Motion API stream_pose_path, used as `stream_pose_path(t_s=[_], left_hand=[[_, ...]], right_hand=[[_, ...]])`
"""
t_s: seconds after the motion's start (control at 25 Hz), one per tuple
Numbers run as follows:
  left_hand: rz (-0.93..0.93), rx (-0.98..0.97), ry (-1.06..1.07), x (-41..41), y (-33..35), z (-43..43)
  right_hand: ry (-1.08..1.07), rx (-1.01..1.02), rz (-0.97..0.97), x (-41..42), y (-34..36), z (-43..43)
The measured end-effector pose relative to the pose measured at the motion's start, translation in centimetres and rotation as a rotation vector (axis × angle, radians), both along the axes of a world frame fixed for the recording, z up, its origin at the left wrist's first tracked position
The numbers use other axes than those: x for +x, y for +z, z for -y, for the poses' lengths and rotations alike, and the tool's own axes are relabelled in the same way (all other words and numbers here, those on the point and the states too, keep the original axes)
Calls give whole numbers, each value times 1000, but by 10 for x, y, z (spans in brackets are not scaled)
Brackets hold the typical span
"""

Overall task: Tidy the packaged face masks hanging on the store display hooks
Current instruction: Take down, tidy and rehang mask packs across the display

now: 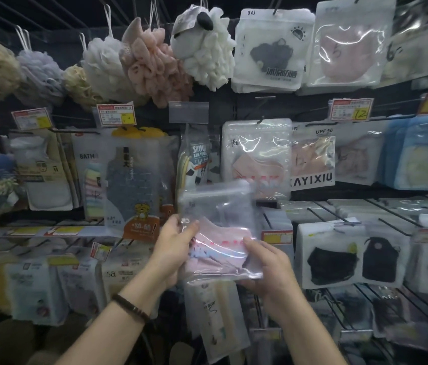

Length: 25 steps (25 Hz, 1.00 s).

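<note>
held packet (220, 225): clear plastic pouch, off every hook, in front of the middle row, motion-blurred
left hand (174, 248): grips the packet's left edge, thumb on the front, fingers behind
right hand (270, 270): grips the lower right corner, thumb on the front, fingers curled under
step (judged): rehang on the matching hook
risk 1: hang hole misses the hook (260, 119); the packet top is blurred and I cannot see the hole, so aiming looks hard
risk 2: wrong hook; neighbouring pouches look alike, and only the hanging pink packet (256, 154) just above and behind seems to match by its red lettering
risk 3: slip; the film is glossy and both grips sit low on the packet, so it could drop into the lower rows
risk 4: pushing the packet on could knock the front pouch off its hook
held packet contents: 1 pink mask, folded, in the lower half
hanging pink packet contents: pink mask, top half bare film
KAYIXIU packet (313, 159): pale pink mask, marked UPF 50
black mask packet (334, 259): 2 dark items side by side, lower right row
top packet (270, 51): 1 dark mask
top right packet (347, 46): pinkish mask, heavy glare
bath sponges (152, 64): hang upper left, not mask stock
</note>
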State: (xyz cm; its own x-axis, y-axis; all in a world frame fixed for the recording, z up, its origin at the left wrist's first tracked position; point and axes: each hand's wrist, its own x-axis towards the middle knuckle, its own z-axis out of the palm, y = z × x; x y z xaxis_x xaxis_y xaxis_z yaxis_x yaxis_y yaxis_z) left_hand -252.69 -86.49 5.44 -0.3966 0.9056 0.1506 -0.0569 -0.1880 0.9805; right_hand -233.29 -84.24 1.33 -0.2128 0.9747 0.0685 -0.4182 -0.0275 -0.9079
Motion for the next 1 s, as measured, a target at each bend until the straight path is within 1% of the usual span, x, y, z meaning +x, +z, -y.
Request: stream_pose_path(t_s=[0.08,0.12,0.2,0.28,0.4,0.52,0.56,0.64,0.72,0.8,0.88,1.0], left_hand=[[155,93,69,15,-4,-2],[196,117,99,23,-7,-4],[258,147,105,42,-14,-8],[286,145,69,56,-19,-11],[185,144,-9,50,-12,-14],[125,161,22,27,11,-13],[74,155,13,22,20,-12],[-115,73,-56,21,35,-8],[-254,-10,-135,26,42,-6],[-267,-5,-178,29,44,-11],[-210,48,-190,33,41,-19],[-178,119,-167,41,35,-29]], right_hand=[[-38,-81,-238,-11,-6,10],[-58,-85,-315,-18,-9,13],[-100,-76,-354,-29,-9,16],[-160,-65,-305,-28,-4,11],[-188,-22,-233,-6,4,-2],[-179,30,-177,25,11,-13],[-157,65,-142,34,15,-15],[-129,128,-79,47,21,-19],[-161,172,-59,54,26,-23],[-193,196,-63,59,30,-27],[-189,186,-94,62,32,-28],[-74,193,-57,69,29,-30]])
